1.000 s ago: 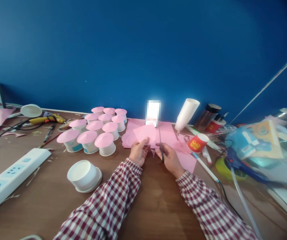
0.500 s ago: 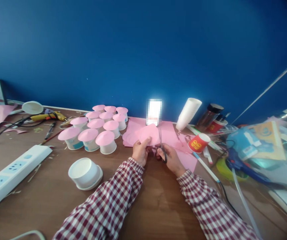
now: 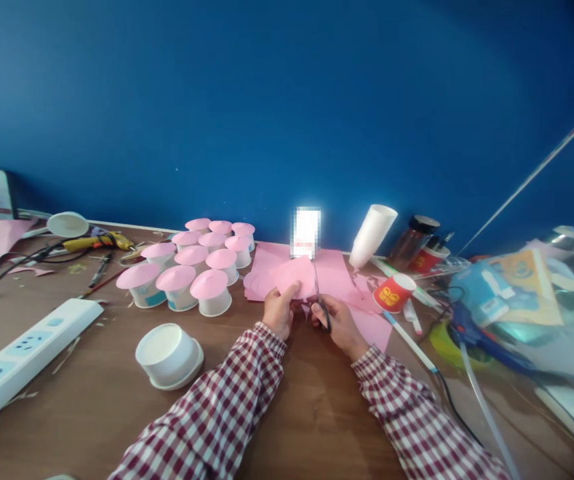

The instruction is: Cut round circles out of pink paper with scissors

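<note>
My left hand (image 3: 279, 311) pinches a piece of pink paper (image 3: 294, 276) and holds it up over the brown table (image 3: 307, 413). My right hand (image 3: 339, 323) grips black-handled scissors (image 3: 319, 299), whose blades point up into the paper's right edge. More pink sheets (image 3: 339, 270) lie flat under and behind both hands. Both arms wear red and white checked sleeves.
Several white cups topped with pink paper cones (image 3: 191, 263) stand to the left. An upturned white cup (image 3: 167, 353) and a power strip (image 3: 21, 357) lie nearer. A red cup (image 3: 391, 291), a stack of white cups (image 3: 373, 230), pens, a glue gun (image 3: 94, 241) and clutter crowd the right.
The pink piece has turned in my left hand, and the scissors have worked along its edge. Both hands stay in nearly the same place.
</note>
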`<state>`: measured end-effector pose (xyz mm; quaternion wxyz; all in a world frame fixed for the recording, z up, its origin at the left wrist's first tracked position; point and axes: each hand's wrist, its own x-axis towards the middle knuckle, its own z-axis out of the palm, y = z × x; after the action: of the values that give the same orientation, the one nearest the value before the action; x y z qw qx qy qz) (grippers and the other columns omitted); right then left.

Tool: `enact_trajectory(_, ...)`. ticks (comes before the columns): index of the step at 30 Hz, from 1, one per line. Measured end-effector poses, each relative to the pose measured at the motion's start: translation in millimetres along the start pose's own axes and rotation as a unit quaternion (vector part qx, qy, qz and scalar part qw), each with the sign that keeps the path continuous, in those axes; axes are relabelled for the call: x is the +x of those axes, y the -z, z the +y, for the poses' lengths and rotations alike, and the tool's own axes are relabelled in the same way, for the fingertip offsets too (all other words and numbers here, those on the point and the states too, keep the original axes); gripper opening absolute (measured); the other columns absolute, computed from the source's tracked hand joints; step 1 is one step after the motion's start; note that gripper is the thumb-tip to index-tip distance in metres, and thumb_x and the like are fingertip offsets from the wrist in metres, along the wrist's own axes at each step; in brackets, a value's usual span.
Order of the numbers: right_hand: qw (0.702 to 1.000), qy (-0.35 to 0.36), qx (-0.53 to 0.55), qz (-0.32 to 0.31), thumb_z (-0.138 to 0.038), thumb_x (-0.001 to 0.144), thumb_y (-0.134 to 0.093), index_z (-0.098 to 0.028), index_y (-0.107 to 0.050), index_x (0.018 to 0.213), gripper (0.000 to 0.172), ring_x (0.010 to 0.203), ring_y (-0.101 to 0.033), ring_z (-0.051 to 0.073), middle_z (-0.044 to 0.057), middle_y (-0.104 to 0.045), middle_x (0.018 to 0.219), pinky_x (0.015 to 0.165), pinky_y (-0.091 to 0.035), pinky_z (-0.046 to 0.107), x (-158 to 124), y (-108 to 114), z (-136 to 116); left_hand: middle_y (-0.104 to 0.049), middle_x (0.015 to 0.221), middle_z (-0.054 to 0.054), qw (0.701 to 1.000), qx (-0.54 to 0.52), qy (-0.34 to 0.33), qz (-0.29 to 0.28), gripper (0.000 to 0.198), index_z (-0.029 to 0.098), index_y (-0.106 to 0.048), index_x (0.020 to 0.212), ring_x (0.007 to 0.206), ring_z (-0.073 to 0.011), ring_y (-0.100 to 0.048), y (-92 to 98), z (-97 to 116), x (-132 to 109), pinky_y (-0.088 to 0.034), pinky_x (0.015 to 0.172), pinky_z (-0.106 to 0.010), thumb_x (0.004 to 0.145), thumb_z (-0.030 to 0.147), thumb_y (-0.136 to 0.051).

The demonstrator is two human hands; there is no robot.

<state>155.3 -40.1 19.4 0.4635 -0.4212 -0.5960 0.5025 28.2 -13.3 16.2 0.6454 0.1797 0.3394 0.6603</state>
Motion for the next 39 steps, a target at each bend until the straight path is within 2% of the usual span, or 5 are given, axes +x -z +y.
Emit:
enact_trajectory(11, 1.0, 0.004, -0.016, 0.005, -0.049, 0.077, -0.061, -0.017, -0.062, 0.083, 0.033, 0.052, -0.05, 0.011, -0.002, -0.055, 0.059, 0.048, -0.041, 0.024, 0.2, 0.5, -1.8, -0.067, 0.07, -0.006, 1.0, 0.015, -0.004, -0.011, 0.035, 0.01, -0.064, 0.08, 0.06, -0.0131, -0.061, -0.4, -1.8, -0.7, -0.047, 0.055, -0.023, 0.054, 0.027, -0.08)
enact_trajectory(23, 1.0, 0.004, -0.025, 0.009, -0.046, 0.079, -0.06, -0.017, -0.062, 0.086, 0.03, 0.052, -0.051, 0.011, -0.002, -0.055, 0.059, 0.049, -0.042, 0.024, 0.6, 3.0, 4.5, -0.066, 0.067, -0.005, 1.0, 0.024, 0.001, -0.011, 0.032, 0.01, -0.063, 0.077, 0.056, -0.0128, -0.06, -0.5, -2.6, -0.7, -0.045, 0.051, -0.023, 0.055, 0.027, -0.079)
enact_trajectory(28, 1.0, 0.011, -0.023, 0.01, -0.045, 0.078, -0.062, -0.017, -0.062, 0.076, 0.029, 0.052, -0.05, 0.011, -0.002, -0.054, 0.058, 0.049, -0.042, 0.024, 1.1, 2.8, 4.0, -0.066, 0.069, -0.005, 1.0, 0.025, -0.008, -0.016, 0.036, 0.01, -0.064, 0.08, 0.057, -0.0128, -0.061, 1.5, -5.2, 0.9, -0.045, 0.052, -0.023, 0.054, 0.028, -0.08)
enact_trajectory(39, 1.0, -0.001, -0.009, 0.016, -0.045, 0.076, -0.064, -0.016, -0.063, 0.087, 0.031, 0.052, -0.05, 0.011, -0.002, -0.054, 0.059, 0.049, -0.041, 0.023, 0.8, 2.4, 4.1, -0.065, 0.065, -0.004, 0.999, 0.032, -0.003, -0.024, 0.033, 0.01, -0.063, 0.076, 0.053, -0.011, -0.058, 0.3, -2.8, -1.8, -0.043, 0.048, -0.022, 0.055, 0.029, -0.079)
